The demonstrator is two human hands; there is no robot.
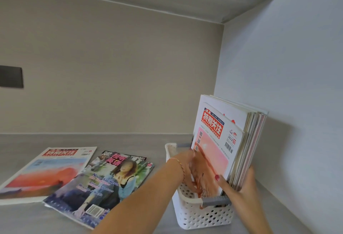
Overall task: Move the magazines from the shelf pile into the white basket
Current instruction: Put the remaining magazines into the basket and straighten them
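Fingers (218,179) of the right hand (241,185) are curled round upright magazines (228,140) stacked in the white basket (202,215); two magazines (79,174) at nine o'clock remain unmoved on the shelf (130,140).

Basket (194,215) at 4 o'clock on shelf (130,140), near side wall (287,85). Upright magazines (228,140) stand in basket. Left hand (193,170) in basket at 9 o'clock side of stack; right hand (241,183) at stack's near edge. Two flat magazines at 8 o'clock: cover-girl magazine (104,183) overlaps sunset magazine (48,170) on its left. Wall plate (11,76) at 9 o'clock on back wall.
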